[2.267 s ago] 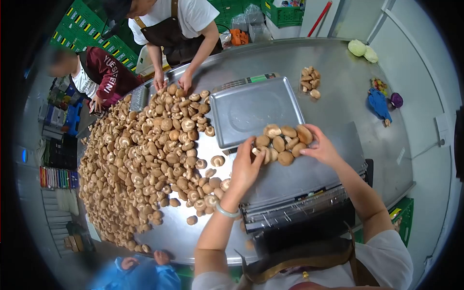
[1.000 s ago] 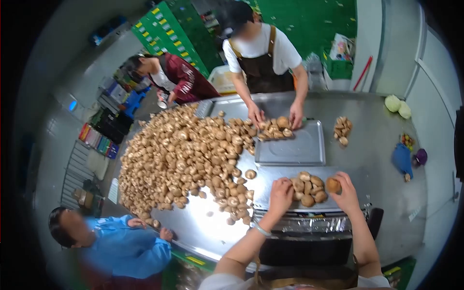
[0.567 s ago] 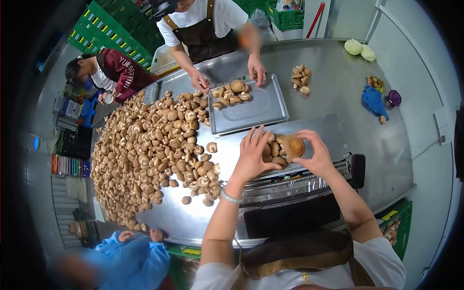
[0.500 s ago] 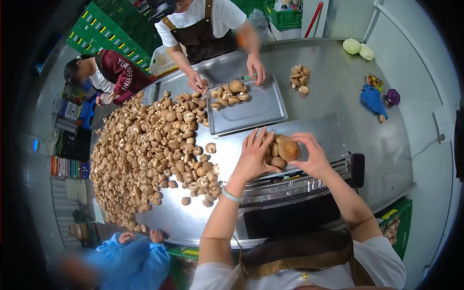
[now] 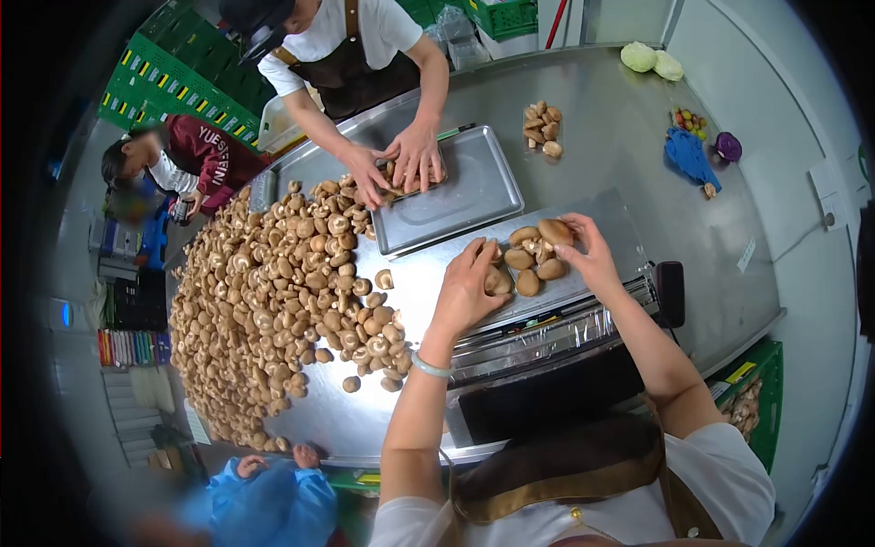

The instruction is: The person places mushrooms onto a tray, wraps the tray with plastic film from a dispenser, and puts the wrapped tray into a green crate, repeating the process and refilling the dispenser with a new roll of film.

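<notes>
My left hand (image 5: 465, 290) curls around shiitake mushrooms (image 5: 496, 279) at the left of a small cluster, fingers and thumb bent against them. At the cluster's upper right, my right hand (image 5: 592, 259) grips a large brown shiitake mushroom (image 5: 555, 232) by its side. Between the hands lie several more shiitake mushrooms (image 5: 527, 283), some caps up, some with stems showing. Whatever lies beneath them is mostly hidden. Just below sits a film wrapping machine (image 5: 547, 350) with clear film along its front.
A large pile of shiitake mushrooms (image 5: 273, 292) covers the table's left side. Across from me, a co-worker's hands (image 5: 410, 159) press on mushrooms in a metal tray (image 5: 456, 214). A small mushroom pack (image 5: 543, 128), cabbages (image 5: 651, 61) and a blue glove (image 5: 690, 157) lie farther right.
My right hand has moved up and right with the large mushroom, uncovering the cluster. My left hand has shifted slightly left. The co-worker's two hands have come together over the tray's mushrooms.
</notes>
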